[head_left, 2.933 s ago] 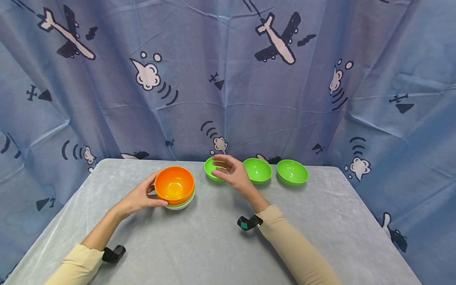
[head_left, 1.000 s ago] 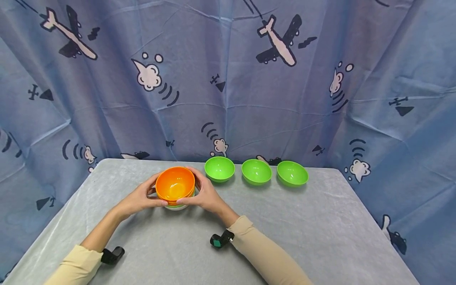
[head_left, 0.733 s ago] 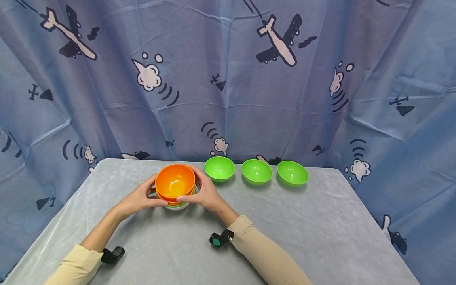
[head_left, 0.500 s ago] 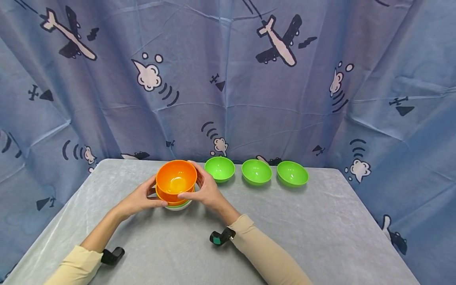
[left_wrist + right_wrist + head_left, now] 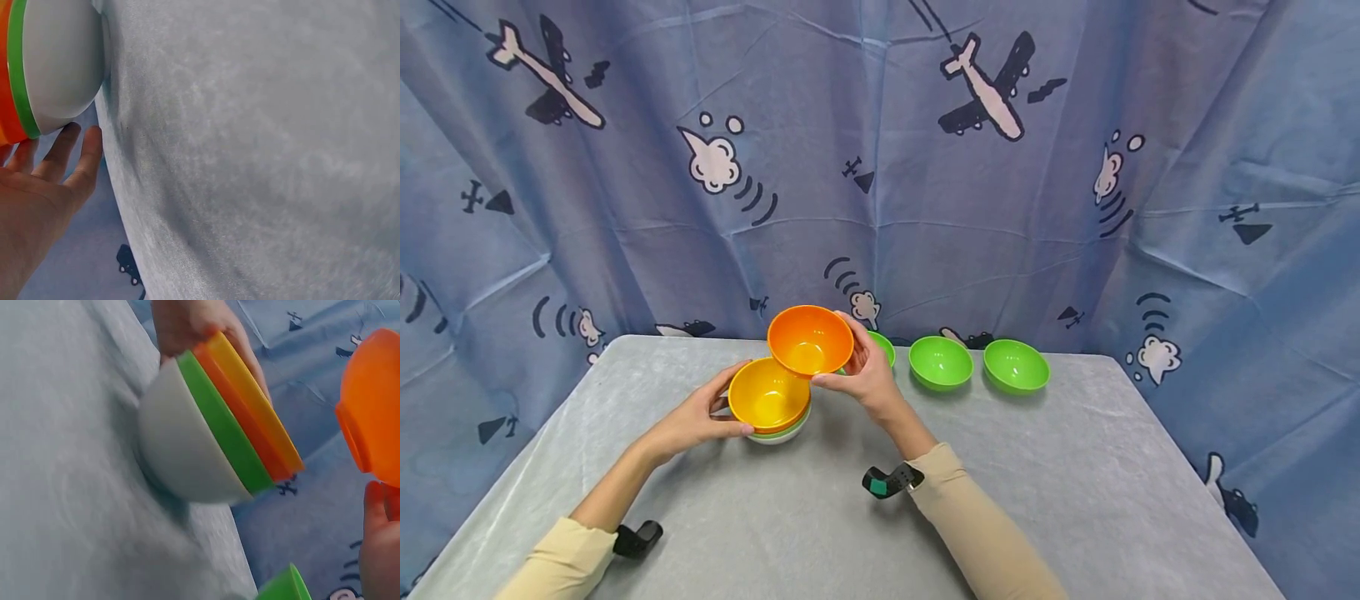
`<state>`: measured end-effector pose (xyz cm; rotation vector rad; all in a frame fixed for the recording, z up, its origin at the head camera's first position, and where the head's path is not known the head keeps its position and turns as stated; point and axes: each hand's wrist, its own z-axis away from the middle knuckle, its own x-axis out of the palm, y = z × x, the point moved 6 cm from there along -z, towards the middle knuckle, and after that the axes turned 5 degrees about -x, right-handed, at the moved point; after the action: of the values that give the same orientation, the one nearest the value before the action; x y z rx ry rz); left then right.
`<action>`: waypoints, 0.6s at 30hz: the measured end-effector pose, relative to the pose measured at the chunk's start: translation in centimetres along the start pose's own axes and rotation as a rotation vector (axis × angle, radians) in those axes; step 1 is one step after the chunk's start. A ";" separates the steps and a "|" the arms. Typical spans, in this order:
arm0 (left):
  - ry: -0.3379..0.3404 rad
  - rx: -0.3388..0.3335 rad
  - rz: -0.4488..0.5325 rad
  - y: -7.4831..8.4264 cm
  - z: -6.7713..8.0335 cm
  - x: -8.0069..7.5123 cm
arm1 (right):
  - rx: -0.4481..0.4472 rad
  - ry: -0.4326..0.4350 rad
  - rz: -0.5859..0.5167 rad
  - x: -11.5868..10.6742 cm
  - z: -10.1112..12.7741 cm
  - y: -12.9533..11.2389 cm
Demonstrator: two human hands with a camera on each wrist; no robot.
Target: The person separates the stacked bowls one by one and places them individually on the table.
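Our left hand [image 5: 697, 412] grips the bowl stack [image 5: 769, 400]; above its right side, our right hand [image 5: 871, 377] pinches the orange bowl [image 5: 809, 340], best carried level, clear of the stack's rim.

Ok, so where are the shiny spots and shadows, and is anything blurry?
Head view: small bright glints inside the orange bowl held in the right hand and the rightmost green bowl; left wrist view: soft, dark shadow on the grey tablecloth beside the white bowl; right wrist view: the bowl stack looks slightly smeared.
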<state>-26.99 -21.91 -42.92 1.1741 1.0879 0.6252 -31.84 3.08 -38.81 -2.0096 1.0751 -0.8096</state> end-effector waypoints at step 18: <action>0.005 -0.029 -0.021 0.2 0.0 0.0 | 0.036 0.025 0.174 -5.6 1.7 -2.0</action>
<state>-26.96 -21.82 -42.71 1.1355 1.0905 0.6259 -32.27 9.24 -39.21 -1.8515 1.2223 -0.7592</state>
